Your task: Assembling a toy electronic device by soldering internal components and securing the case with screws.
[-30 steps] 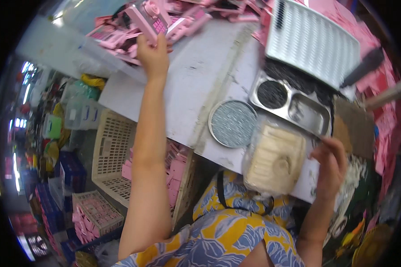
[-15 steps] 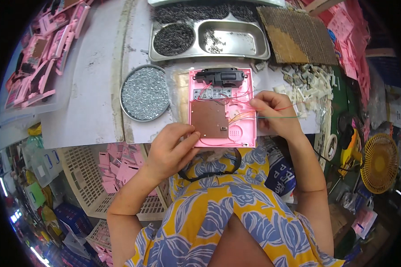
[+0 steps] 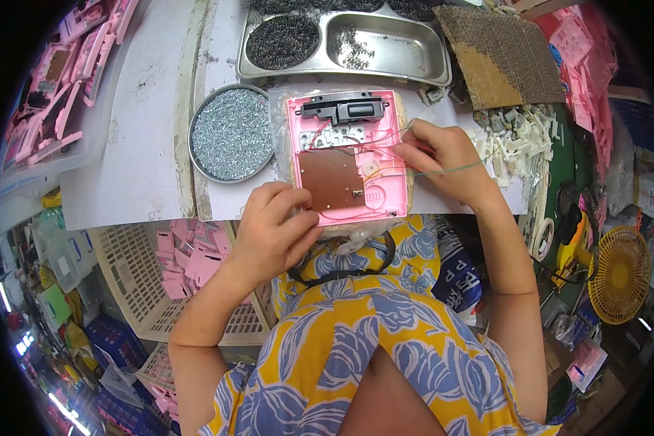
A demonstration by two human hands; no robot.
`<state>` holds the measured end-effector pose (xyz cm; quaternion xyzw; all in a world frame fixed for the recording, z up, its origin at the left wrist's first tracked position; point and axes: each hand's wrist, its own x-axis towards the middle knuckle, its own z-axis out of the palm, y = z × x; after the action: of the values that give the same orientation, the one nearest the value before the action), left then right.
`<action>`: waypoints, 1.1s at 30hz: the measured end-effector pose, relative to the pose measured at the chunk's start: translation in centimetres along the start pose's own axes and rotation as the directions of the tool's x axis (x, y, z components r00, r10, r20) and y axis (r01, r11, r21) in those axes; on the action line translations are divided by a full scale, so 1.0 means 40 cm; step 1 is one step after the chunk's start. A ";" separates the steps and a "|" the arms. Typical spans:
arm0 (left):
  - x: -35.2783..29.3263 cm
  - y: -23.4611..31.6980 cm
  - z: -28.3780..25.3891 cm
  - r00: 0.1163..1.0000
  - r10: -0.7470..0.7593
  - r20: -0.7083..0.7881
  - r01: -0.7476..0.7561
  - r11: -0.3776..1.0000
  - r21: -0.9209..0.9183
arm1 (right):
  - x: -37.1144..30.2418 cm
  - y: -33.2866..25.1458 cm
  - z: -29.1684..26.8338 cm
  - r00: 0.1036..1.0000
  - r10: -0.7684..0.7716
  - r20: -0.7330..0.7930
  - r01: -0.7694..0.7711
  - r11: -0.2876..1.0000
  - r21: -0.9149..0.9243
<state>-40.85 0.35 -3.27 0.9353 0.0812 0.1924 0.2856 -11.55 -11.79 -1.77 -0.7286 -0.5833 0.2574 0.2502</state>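
A pink plastic casing (image 3: pixel 391 199) lies open side up in front of me, on a pad wrapped in clear plastic. Inside it sit a brown circuit board (image 3: pixel 330 178), a black plastic mechanism (image 3: pixel 352 110) along the far edge and a silvery metal plate (image 3: pixel 332 138) below that. My left hand (image 3: pixel 275 229) grips the casing's near left edge, its fingertips by the board's corner. At the right edge, my right hand (image 3: pixel 443 161) is closed in a pinch on thin coloured wires (image 3: pixel 385 173). A green wire trails to the right across that hand.
Left of the casing stands a round dish of small silvery screws (image 3: pixel 232 134). Behind is a metal tray (image 3: pixel 414 71) with dark small screws. Cardboard (image 3: pixel 498 58) and a pile of white plastic parts (image 3: pixel 519 142) lie to the right. A crate (image 3: pixel 145 291) below holds pink parts.
The casing appears slightly farther left and up in view, partly because the view has shifted. My right hand has risen toward the casing's far right side, drawing the wires along; my left keeps its hold.
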 end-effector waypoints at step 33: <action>-0.092 0.031 0.049 0.935 -0.333 -0.119 0.307 0.931 -0.196 | -0.104 -0.228 0.176 0.910 -0.384 -0.153 0.356 0.916 -0.183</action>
<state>-43.34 -2.62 -5.20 0.8638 0.2370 0.2192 0.3868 -23.58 -13.63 -0.59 -0.6422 -0.7029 0.0909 0.2918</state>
